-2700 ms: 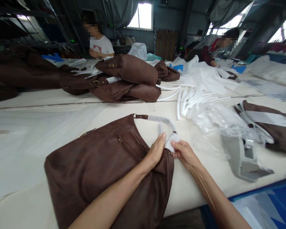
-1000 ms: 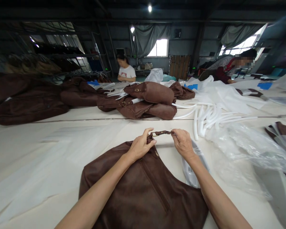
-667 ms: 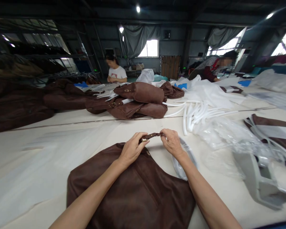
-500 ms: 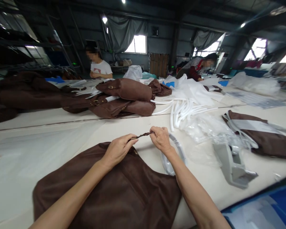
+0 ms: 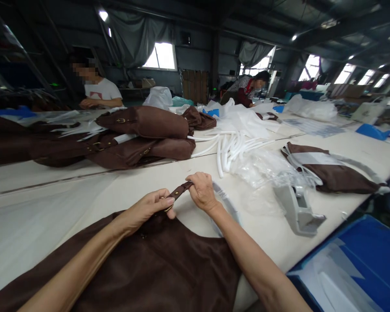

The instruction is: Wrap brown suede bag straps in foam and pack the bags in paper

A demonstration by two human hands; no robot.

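Handbag [image 5: 169, 264] of smooth brown material lies on the worktop [image 5: 143, 180]. Grip of the left hand [image 5: 152, 206] is closed on the handbag's strap [image 5: 181, 190] beside a brass fitting [image 5: 169, 209]; grip of the right hand [image 5: 202, 190] pinches the strap farther along. Beyond the handbag are stacked brown bags [image 5: 162, 125] and white tubes [image 5: 225, 149]; to its right stands a grey tape dispenser [image 5: 292, 212].

Brown bag [image 5: 172, 264] cut off below, buckle [image 5: 168, 209] seemingly part-hidden by fingers [image 5: 164, 203]
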